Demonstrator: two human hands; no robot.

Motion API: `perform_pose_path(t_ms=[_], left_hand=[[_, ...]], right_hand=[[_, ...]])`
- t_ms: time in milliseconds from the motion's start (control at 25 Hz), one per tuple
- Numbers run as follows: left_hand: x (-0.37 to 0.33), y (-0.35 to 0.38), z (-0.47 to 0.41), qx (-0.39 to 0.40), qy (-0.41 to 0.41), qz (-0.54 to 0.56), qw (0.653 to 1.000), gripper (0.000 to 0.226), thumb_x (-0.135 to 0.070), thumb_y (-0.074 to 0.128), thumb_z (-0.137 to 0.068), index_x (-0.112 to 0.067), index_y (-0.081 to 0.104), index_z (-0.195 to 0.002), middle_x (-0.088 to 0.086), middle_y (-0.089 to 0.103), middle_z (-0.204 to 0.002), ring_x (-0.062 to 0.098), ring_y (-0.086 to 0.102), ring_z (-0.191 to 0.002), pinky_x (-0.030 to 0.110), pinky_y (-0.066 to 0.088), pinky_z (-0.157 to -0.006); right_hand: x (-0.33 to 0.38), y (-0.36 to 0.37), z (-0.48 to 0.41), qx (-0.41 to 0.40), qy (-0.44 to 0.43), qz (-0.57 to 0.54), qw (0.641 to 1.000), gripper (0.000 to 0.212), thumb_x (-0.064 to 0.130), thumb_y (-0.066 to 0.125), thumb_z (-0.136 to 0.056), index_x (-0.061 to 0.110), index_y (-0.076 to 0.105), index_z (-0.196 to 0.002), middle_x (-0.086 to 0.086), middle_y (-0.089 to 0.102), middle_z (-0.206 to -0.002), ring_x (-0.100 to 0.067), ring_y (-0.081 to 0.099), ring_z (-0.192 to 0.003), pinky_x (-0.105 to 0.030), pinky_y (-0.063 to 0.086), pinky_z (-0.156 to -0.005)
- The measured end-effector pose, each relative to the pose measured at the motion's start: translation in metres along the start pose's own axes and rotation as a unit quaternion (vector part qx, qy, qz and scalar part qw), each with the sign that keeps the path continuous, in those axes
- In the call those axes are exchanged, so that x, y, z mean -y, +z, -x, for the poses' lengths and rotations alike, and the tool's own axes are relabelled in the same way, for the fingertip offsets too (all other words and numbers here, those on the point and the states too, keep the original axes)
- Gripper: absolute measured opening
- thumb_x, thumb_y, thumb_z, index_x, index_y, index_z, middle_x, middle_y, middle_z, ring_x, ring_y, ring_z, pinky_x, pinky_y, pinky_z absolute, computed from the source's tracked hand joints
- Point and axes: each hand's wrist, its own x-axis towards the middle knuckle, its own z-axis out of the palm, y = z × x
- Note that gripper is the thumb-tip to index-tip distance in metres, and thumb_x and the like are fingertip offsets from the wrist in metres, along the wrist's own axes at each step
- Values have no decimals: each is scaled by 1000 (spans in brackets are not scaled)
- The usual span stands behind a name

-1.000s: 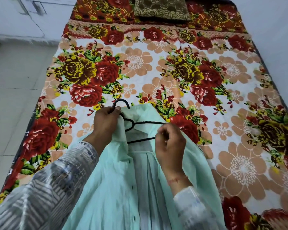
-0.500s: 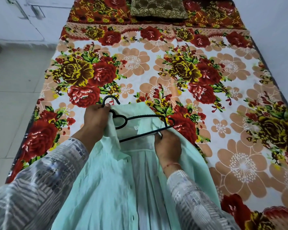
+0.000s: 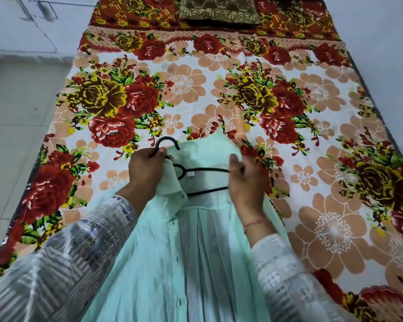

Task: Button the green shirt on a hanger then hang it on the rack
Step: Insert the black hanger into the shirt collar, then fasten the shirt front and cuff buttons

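Right hand [image 3: 244,182] opened over hanger [image 3: 205,169] near shirt's [image 3: 149,263] edge.

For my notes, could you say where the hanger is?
Head view, centre: hanger inside the green shirt on the bedspread, left hand gripping its hook.

A bed [image 3: 219,73] with a floral sheet, brown cushion [image 3: 219,9] at its head; pale tiled floor [image 3: 16,126] left, white wall [image 3: 377,31] right

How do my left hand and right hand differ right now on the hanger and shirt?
The left hand grips the black hanger at its hook; the right hand lies over the hanger's far arm on the green shirt. The left hand is sharp, the right hand blurred, its grip unclear. Both are at the shirt's collar end.
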Motion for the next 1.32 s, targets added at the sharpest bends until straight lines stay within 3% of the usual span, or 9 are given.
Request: perform_pose_path(t_ms=[160,320,440,560,640,760,960,1160,1320], left_hand=[[-5,24,-6,9,-1,48,999,31,-37,63,-106,-22,71,-132,8,73,-117,32,69,-101,39,54,-81],[20,13,19,38,57,-9,998,61,-27,70,-103,-34,47,-159,-2,55,-157,24,66,-129,45,55,-108],[48,1,49,6,125,-146,981,69,-27,86,-86,-29,53,-146,1,70,-120,23,74,-94,37,58,-80],[69,-5,83,54,116,-239,963,66,-31,92,-78,-22,52,-130,-2,68,-82,28,70,-79,34,46,-64],[85,-14,99,65,124,-300,943,64,-39,91,-76,-23,50,-122,-1,69,-84,31,68,-80,35,43,-63],[105,-25,116,86,149,-342,924,55,-40,91,-75,-19,53,-110,-1,70,-81,30,67,-75,35,39,-61],[104,-36,127,137,132,-262,946,24,-14,85,-78,-23,69,-94,-7,72,-79,20,70,-77,31,50,-69],[121,-67,153,307,98,-263,909,16,-12,81,-82,-24,73,-88,-7,72,-72,9,67,-61,41,63,-74],[134,-81,189,221,143,-277,924,35,-40,90,-79,-28,58,-86,-7,63,-67,5,55,-57,19,44,-56]], right_hand=[[3,52,60,279,-113,104,948,39,43,68,-92,22,60,-124,-5,73,-112,-27,70,-104,-38,57,-87],[-9,66,66,256,-56,-22,965,52,12,59,-94,23,56,-144,-2,67,-138,-19,65,-126,-37,52,-109],[-11,69,61,222,14,-45,974,60,9,57,-96,17,48,-154,-8,58,-150,-20,60,-135,-40,46,-118],[-11,56,62,98,-22,-3,995,40,1,63,-90,15,71,-127,-7,69,-120,-20,70,-104,-35,56,-98],[-15,41,78,68,-66,65,993,19,9,72,-85,18,76,-102,-3,72,-99,-21,70,-90,-31,56,-84],[-27,29,118,190,-46,162,967,16,27,75,-80,20,71,-94,-3,73,-91,-26,70,-88,-37,58,-77],[-28,38,132,146,-51,132,979,21,11,67,-80,17,48,-73,-6,55,-66,-29,56,-65,-35,39,-61],[-31,30,155,157,-8,79,984,17,10,71,-88,9,74,-104,-8,76,-93,-26,71,-86,-33,56,-84],[-46,-10,204,62,-55,122,989,16,24,67,-87,20,68,-102,1,65,-98,-22,66,-85,-35,56,-75]])
